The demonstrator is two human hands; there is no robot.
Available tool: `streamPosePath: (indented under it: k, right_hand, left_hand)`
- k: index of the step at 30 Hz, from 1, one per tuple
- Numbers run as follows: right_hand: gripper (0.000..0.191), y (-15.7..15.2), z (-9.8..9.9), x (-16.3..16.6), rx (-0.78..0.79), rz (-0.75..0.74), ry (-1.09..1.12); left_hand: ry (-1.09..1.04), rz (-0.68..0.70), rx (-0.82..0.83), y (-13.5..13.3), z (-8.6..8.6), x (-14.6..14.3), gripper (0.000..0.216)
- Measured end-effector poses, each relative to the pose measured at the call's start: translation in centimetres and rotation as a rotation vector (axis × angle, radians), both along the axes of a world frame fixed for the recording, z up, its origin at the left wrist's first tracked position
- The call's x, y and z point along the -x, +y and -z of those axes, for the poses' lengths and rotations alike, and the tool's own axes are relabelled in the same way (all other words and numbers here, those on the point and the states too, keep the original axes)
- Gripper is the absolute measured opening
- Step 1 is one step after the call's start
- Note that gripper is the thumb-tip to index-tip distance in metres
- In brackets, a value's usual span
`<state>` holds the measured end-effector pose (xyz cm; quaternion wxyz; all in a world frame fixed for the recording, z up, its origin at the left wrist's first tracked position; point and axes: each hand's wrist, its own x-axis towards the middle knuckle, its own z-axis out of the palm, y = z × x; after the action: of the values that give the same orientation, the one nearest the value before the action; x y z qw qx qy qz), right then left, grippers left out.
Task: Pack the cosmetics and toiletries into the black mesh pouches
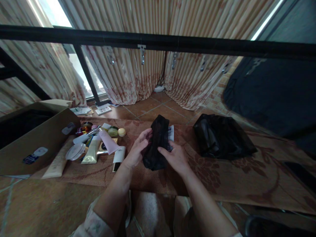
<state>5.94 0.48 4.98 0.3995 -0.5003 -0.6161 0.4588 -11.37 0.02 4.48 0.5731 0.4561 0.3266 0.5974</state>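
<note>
Black plastic bundle (156, 144), creased: one, between both hands above a brown patterned cloth (103, 174). Left hand (138, 148): fingers bent, closed about the bundle's left edge. Right hand (176, 156): thumb pressed on the bundle's front, fingers partly hidden behind it, gripping its right side. Printed white slip (171, 133): one, showing beyond the bundle's right edge, just above the right hand.

On the cloth, left of the left hand: white container with dark base (118, 159), lying nearest; pink tube (108, 141), aslant over other items; pale gold tube (92, 151); small yellow jar (121, 132), beside a green jar (113, 131); round pale container (75, 151); long beige tube (59, 158), next to an open cardboard box (37, 148).

Right of the hands, well apart: larger black plastic bag (222, 136), crumpled, on the same cloth.

Beyond: printed papers (103, 109), near the box; tiled floor (160, 102); dark metal rail (158, 41), bearing metal clips; striped curtains (128, 72), pleated, behind the rail.
</note>
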Motion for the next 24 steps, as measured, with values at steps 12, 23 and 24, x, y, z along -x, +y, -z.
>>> streamPosePath:
  k: [12,23,24]
  right_hand:
    - [0.035,0.3,0.1,0.5,-0.082,0.102,-0.082]
    - [0.042,1.4,0.7,-1.3,-0.063,0.387,-0.086]
    - [0.042,1.4,0.5,-1.3,-0.063,0.398,-0.077]
  left_hand:
    - [0.171,-0.183,0.052,0.7,0.2,-0.5,0.062]
    - [0.198,-0.489,0.077,1.4,1.7,1.5,0.059]
    - [0.204,-0.482,0.061,1.2,1.6,1.5,0.059]
